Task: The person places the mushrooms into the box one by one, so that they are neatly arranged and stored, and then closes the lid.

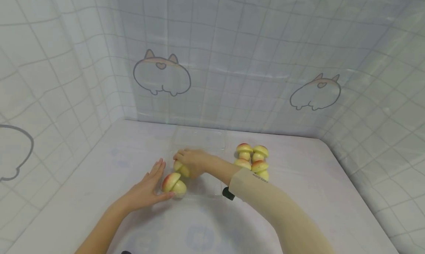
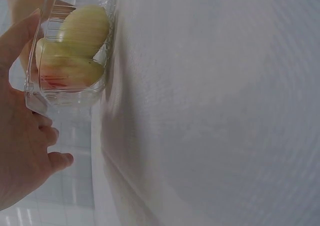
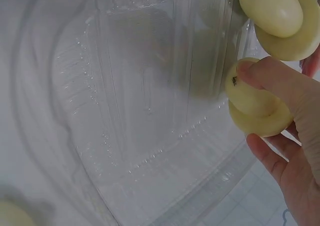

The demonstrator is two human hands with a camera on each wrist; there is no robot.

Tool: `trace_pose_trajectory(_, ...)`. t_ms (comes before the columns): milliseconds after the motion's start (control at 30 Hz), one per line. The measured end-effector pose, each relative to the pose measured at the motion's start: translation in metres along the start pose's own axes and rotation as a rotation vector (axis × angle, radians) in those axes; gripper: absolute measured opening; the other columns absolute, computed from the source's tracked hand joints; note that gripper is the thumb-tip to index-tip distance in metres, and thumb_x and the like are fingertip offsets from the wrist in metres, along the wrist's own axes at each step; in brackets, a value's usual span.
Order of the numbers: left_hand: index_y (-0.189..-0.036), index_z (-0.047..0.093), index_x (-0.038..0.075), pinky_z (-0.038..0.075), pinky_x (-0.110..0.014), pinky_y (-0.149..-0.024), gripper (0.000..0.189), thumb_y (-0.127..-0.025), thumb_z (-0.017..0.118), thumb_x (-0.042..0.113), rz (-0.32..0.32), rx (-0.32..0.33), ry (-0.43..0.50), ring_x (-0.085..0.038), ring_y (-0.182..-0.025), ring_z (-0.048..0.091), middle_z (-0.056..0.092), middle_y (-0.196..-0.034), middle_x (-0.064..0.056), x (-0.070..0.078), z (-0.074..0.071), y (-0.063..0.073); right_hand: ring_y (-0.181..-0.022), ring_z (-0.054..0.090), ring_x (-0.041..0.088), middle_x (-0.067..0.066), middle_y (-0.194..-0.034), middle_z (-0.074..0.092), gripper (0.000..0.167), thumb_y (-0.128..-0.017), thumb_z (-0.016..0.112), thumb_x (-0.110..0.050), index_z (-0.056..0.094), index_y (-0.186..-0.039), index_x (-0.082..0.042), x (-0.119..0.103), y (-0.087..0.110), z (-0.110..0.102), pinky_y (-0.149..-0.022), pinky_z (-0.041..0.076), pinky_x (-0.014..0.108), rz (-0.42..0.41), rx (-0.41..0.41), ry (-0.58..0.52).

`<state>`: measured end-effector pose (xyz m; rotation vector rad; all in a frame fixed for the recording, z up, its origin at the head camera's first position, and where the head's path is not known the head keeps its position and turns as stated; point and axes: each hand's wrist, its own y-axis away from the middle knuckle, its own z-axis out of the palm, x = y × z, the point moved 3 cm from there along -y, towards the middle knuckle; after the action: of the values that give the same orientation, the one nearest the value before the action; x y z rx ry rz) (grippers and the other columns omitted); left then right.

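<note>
A clear plastic clamshell box [image 1: 210, 187] lies in front of me. My left hand [image 1: 147, 191] rests against its left side, fingers straight and spread, thumb along the front edge. In the box's front left corner sits a mushroom-shaped piece [image 1: 179, 188], yellow with a red-tinged cap, visible through the wall in the left wrist view. My right hand [image 1: 194, 162] pinches a second mushroom-shaped piece [image 3: 255, 99] between thumb and fingers, over the box's left side just behind the first. Whether it touches the box floor I cannot tell.
Several more mushroom-shaped pieces [image 1: 244, 148] stand grouped on the white table [image 1: 299, 195] right of the box, partly behind my right sleeve. The box's clear lid [image 1: 199, 139] lies opened toward the back. A gridded curtain [image 1: 232, 80] encloses the table's back and sides.
</note>
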<state>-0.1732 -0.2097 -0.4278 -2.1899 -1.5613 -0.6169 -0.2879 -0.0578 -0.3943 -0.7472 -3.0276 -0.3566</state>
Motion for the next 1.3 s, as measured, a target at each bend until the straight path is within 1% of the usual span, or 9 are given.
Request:
trace_pose_trajectory(233,-0.150,0.010,-0.008,0.014,-0.065,-0.109,0.109,-0.084,0.064,0.059,-0.007,-0.010,0.003,-0.043,-0.143,0.007,0.002,-0.157,-0.026,0.000,0.000,0.000,-0.128,0.045,0.013,-0.003,-0.139,0.045,0.082,-0.076,0.080,-0.021,0.036,-0.145,-0.018,0.001,0.001,0.001,-0.098,0.044,0.025,-0.020,0.001,-0.004)
trace_pose_trajectory(467,-0.150,0.010,-0.009,0.014,-0.065,-0.110,0.109,-0.084,0.064,0.059,-0.004,-0.007,-0.005,-0.044,-0.142,0.008,0.003,-0.157,-0.027,0.000,0.001,-0.001,-0.129,0.045,0.015,-0.001,-0.143,0.044,0.076,-0.081,0.076,-0.031,0.038,-0.146,-0.018,0.003,0.004,-0.002,-0.099,0.046,0.029,-0.004,0.033,-0.052)
trace_pose_trajectory(600,-0.151,0.010,-0.008,0.014,-0.065,-0.110,0.109,-0.084,0.063,0.060,-0.010,-0.013,-0.001,-0.044,-0.143,0.007,0.002,-0.157,-0.026,0.000,0.002,-0.001,-0.130,0.044,0.015,0.000,-0.146,0.042,0.080,-0.080,0.078,-0.030,0.036,-0.147,-0.018,0.005,0.007,-0.006,-0.096,0.047,0.030,0.005,0.048,-0.103)
trace_pose_trajectory(700,-0.151,0.009,-0.007,0.013,-0.066,-0.110,0.109,-0.084,0.064,0.059,-0.012,-0.018,0.014,-0.044,-0.143,0.007,0.001,-0.157,-0.026,0.001,0.001,0.000,-0.130,0.044,0.015,0.000,-0.148,0.040,0.086,-0.076,0.081,-0.025,0.034,-0.149,-0.018,0.006,0.010,-0.011,-0.095,0.048,0.029,0.014,0.066,-0.148)
trace_pose_trajectory(767,-0.151,0.009,-0.008,0.012,-0.066,-0.109,0.108,-0.085,0.064,0.058,-0.013,-0.019,0.019,-0.044,-0.143,0.007,0.001,-0.157,-0.026,0.001,0.001,0.000,-0.130,0.044,0.016,0.000,-0.148,0.040,0.088,-0.076,0.082,-0.025,0.033,-0.149,-0.018,0.007,0.013,-0.013,-0.095,0.048,0.030,0.020,0.080,-0.168)
trace_pose_trajectory(967,-0.150,0.009,-0.008,0.013,-0.066,-0.109,0.108,-0.085,0.064,0.057,-0.011,-0.017,0.019,-0.044,-0.143,0.006,0.001,-0.157,-0.026,0.001,0.000,0.000,-0.131,0.044,0.018,0.002,-0.150,0.039,0.091,-0.075,0.083,-0.031,0.032,-0.149,-0.015,0.007,0.027,-0.020,-0.106,0.040,0.033,0.033,0.125,-0.162)
trace_pose_trajectory(1033,-0.150,0.009,-0.009,0.012,-0.066,-0.109,0.108,-0.085,0.064,0.057,-0.009,-0.017,0.023,-0.044,-0.143,0.006,0.001,-0.157,-0.027,0.001,0.000,0.000,-0.131,0.044,0.019,0.002,-0.150,0.039,0.091,-0.075,0.083,-0.031,0.032,-0.149,-0.015,0.005,0.033,-0.021,-0.107,0.038,0.034,0.030,0.145,-0.157)
trace_pose_trajectory(1167,-0.150,0.009,-0.009,0.012,-0.066,-0.109,0.108,-0.085,0.065,0.056,-0.007,-0.012,0.028,-0.045,-0.143,0.006,0.001,-0.157,-0.027,0.000,0.001,0.000,-0.131,0.044,0.020,0.002,-0.149,0.039,0.090,-0.075,0.083,-0.033,0.034,-0.148,-0.014,0.002,0.047,-0.024,-0.107,0.039,0.036,-0.009,0.210,-0.153)
trace_pose_trajectory(1300,-0.150,0.010,-0.009,0.013,-0.067,-0.109,0.107,-0.085,0.065,0.055,-0.004,-0.007,0.022,-0.045,-0.142,0.007,0.002,-0.157,-0.028,0.002,-0.001,0.000,-0.131,0.044,0.019,0.001,-0.149,0.039,0.089,-0.075,0.083,-0.035,0.035,-0.147,-0.014,0.001,0.062,-0.027,-0.107,0.039,0.035,-0.037,0.279,-0.196)
